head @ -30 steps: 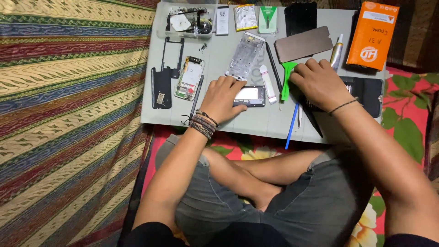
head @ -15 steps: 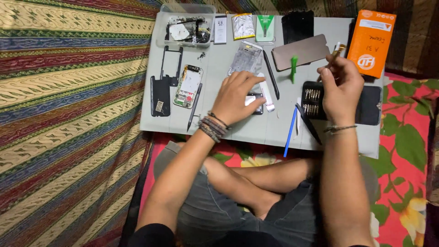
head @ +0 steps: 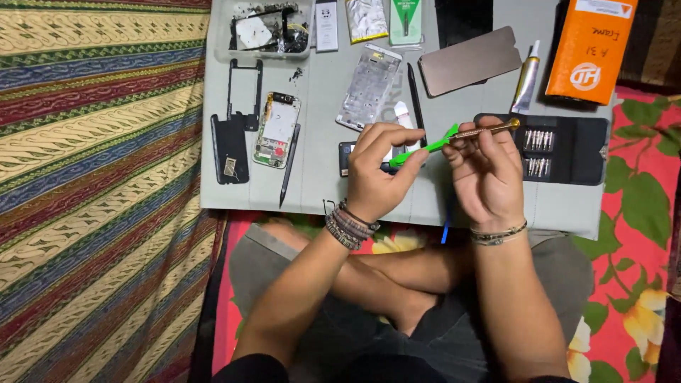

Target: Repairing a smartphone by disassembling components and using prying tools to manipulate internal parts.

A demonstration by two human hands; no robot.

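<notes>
We see both hands raised just above the grey desk (head: pixel 319 191), meeting over its middle. The left hand (head: pixel 376 174) has its grip closed around the lower end of a bright green tool (head: pixel 422 147), fingers curled over and thumb pressing from the side. The right hand (head: pixel 486 174) pinches a slim brass-coloured screwdriver (head: pixel 489 129) between thumb and fingertips, its grip closed tight on the shaft; the screwdriver lies nearly level, its working end touching the upper end of the green tool. Whether the two pieces are joined or only pressed together we cannot tell.

Directly under the left hand, mostly hidden, lies a small dark phone part (head: pixel 345 157) on the desk. Just beside the right hand sits an open black bit case (head: pixel 574 149) with rows of metal bits. Further up the desk we see a silver phone frame (head: pixel 369 86), a black stylus-like tool (head: pixel 416 96), a brown rectangular back cover (head: pixel 468 60), a small glue tube (head: pixel 526 78) and an orange box (head: pixel 589 50). To the left are an opened phone body with its circuit board showing (head: pixel 277 130), a black frame piece (head: pixel 232 145) and a clear tray of small parts (head: pixel 264 30). A blue pen-shaped tool (head: pixel 445 232) pokes out below the desk edge between the wrists. The desk rests over crossed legs on a striped cloth (head: pixel 92 177).
</notes>
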